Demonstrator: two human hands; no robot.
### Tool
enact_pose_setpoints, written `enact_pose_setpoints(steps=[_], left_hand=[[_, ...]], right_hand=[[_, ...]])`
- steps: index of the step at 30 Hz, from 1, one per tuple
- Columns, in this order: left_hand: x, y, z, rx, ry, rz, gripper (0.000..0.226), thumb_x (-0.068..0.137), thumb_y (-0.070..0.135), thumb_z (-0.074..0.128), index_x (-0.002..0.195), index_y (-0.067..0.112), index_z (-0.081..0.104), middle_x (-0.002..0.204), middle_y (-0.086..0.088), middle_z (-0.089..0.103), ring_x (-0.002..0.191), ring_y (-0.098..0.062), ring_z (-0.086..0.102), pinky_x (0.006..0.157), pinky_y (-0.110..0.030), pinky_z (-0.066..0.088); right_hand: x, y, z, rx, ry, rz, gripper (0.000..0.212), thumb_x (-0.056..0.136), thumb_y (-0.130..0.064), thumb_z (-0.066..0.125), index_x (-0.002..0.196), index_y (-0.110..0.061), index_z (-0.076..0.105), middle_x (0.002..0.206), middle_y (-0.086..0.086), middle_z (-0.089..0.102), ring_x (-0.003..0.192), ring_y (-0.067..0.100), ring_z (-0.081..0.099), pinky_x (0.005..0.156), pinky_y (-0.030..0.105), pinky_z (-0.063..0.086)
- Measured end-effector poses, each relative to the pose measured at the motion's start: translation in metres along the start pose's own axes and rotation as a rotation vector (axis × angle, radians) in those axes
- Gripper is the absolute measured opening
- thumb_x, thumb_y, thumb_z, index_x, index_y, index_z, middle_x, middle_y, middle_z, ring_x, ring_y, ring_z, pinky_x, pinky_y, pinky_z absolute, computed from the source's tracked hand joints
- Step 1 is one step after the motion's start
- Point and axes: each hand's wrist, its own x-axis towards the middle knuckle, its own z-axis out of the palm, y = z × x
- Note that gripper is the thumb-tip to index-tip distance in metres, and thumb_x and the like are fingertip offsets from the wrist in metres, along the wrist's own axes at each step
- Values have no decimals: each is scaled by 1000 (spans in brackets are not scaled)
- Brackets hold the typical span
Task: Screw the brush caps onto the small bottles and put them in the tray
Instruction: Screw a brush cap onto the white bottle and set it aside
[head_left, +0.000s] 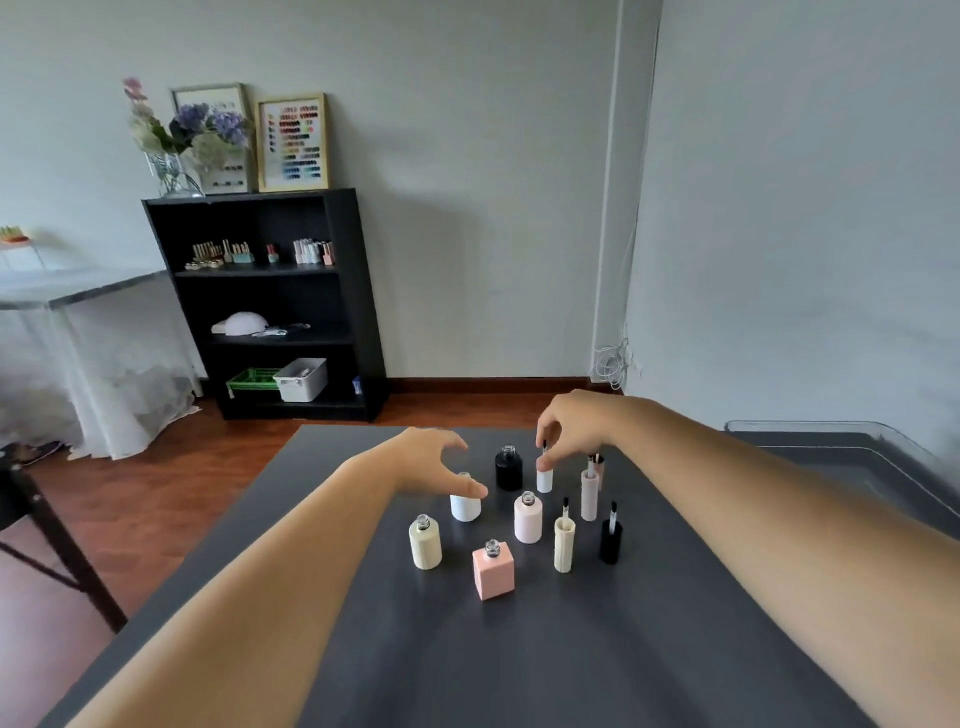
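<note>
White bottle (466, 506) upright and uncapped on dark table (571, 649), under spread left hand (436, 462), thumb at its shoulder. Right hand (571, 426) pinching upturned brush of white cap (544, 479), just beside black bottle (509, 470).

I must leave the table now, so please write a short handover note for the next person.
Left hand: open, spread at the white bottle, no clear grip.
Right hand: pinches the white cap at its brush stem.
On the table, uncapped: black bottle, round pink bottle, cream bottle, square pink bottle. Beside them stand brush-up: cream cap, black cap, pink cap.
The clear tray, far right: no bottle seen in it.
Done: nothing capped. Left: cap all five bottles, put them in the tray.
</note>
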Motion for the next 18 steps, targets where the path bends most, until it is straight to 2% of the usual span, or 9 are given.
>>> enact_pose_setpoints(steps=[3, 6, 10, 13, 18], left_hand=[[-8, 2, 1, 1, 44, 28, 67, 71, 52, 72, 130, 29, 48, 134, 4, 52, 121, -14, 48, 94, -26, 38], [-9, 7, 1, 53, 24, 37, 60, 71, 46, 74, 125, 30, 53, 123, 5, 60, 113, -15, 53, 91, -29, 43], [-5, 12, -2, 69, 15, 54, 51, 68, 42, 77, 115, 29, 61, 114, 6, 63, 103, -15, 58, 86, -30, 46], [1, 13, -2, 64, 2, 76, 45, 65, 40, 80, 106, 26, 66, 110, 7, 64, 101, -14, 58, 84, -29, 47], [10, 10, 8, 126, 17, 80, 47, 61, 34, 84, 101, 17, 66, 101, 2, 60, 90, -19, 58, 75, -28, 48]], right_hand=[[-4, -5, 1, -17, 19, 5, 38, 72, -40, 76, 103, -19, 69, 102, 0, 67, 93, 20, 64, 81, 35, 53], [-5, -9, 1, -53, 33, 3, 34, 71, -34, 78, 101, -18, 70, 101, 2, 69, 92, 20, 65, 79, 34, 53], [-1, -15, -3, -75, 37, -7, 30, 72, -26, 79, 97, -13, 72, 99, 5, 70, 84, 19, 63, 69, 28, 50], [3, -21, 0, -118, 2, 15, 28, 71, -23, 80, 95, -10, 72, 98, 7, 69, 86, 22, 64, 70, 33, 53], [9, -23, 3, -149, -2, 26, 29, 71, -24, 79, 95, -9, 72, 81, 3, 67, 54, 9, 53, 39, 19, 38]])
